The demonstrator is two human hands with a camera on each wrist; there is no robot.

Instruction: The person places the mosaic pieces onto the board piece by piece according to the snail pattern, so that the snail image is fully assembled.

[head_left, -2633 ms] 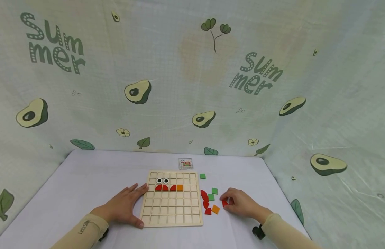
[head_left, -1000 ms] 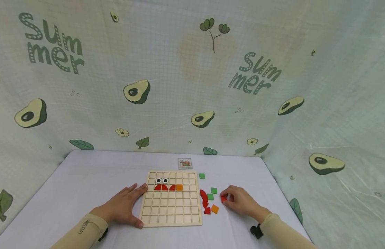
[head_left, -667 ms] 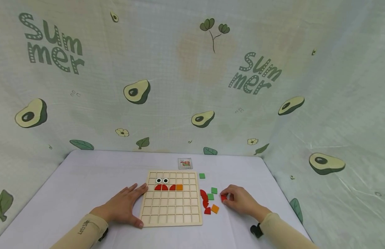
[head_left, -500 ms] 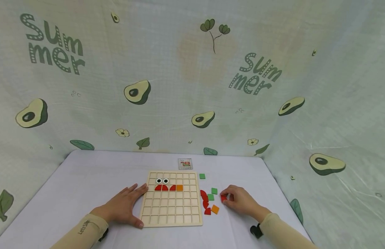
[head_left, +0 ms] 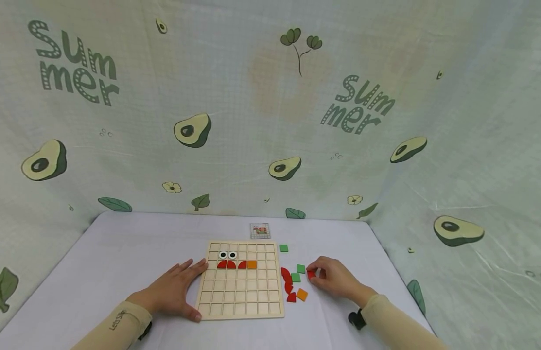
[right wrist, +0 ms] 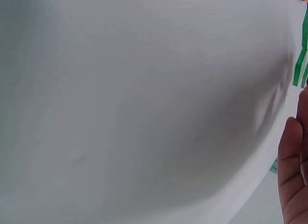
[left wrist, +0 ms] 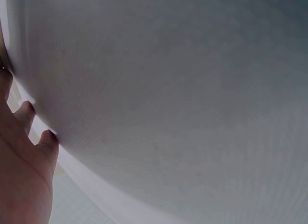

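Note:
In the head view, my left hand (head_left: 171, 290) rests spread at the left edge of a wooden grid board (head_left: 235, 296), thumb by its lower corner. My right hand (head_left: 336, 278) pinches a red piece (head_left: 311, 274) between thumb and fingers, right of the board; its fingers partly hide it. On the board sit two round eye pieces (head_left: 228, 254). Below them lie three red quarter-circle pieces (head_left: 231, 265) and an orange square (head_left: 252, 264) in one row. The left wrist view shows only the fingers (left wrist: 47, 143) at its edge.
Between board and right hand lie several red pieces (head_left: 288, 287), green squares (head_left: 296, 277) and an orange square tile (head_left: 302, 294). Another green tile (head_left: 284, 248) lies at the board's upper right. A small picture card (head_left: 260, 231) lies behind the board, before a printed cloth backdrop (head_left: 235, 184).
My right hand has shifted left and slightly away from me with the red piece, closer to the green squares. The left hand and the pieces on the board stay put.

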